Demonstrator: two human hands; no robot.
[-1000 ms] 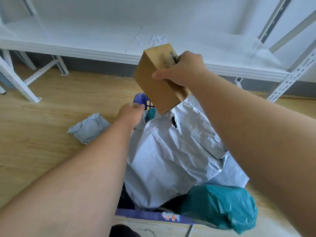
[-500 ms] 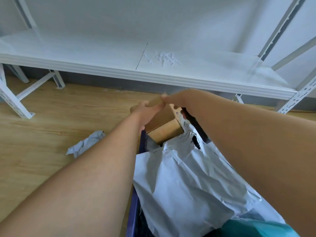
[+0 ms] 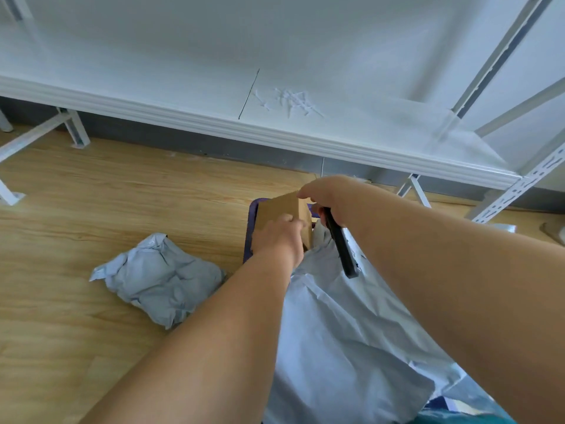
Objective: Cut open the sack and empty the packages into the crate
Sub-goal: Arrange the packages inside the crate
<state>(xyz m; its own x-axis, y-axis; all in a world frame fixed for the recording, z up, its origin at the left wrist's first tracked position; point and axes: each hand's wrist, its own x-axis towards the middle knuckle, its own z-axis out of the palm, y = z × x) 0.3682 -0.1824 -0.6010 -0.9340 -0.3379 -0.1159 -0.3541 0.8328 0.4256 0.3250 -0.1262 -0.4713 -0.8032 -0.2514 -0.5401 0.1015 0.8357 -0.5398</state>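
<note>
A brown cardboard box (image 3: 279, 208) stands at the far end of the purple crate (image 3: 248, 237). My left hand (image 3: 282, 235) presses against its near face. My right hand (image 3: 331, 198) touches the box's top corner with its fingertips while its palm stays closed around a black cutter (image 3: 341, 246), which points down toward me. A large grey-white plastic mailer (image 3: 342, 341) fills most of the crate under my arms. A teal package (image 3: 443, 419) peeks out at the bottom edge.
A crumpled grey mailer package (image 3: 159, 278) lies on the wooden floor (image 3: 91, 209) left of the crate. A low white metal shelf (image 3: 275, 127) runs across the back, with its legs (image 3: 73, 130) and slotted uprights (image 3: 516, 188) at the left and right.
The box has come down from mid-air in my right hand to the crate's far end. My left hand has moved up to it, and the view has shifted.
</note>
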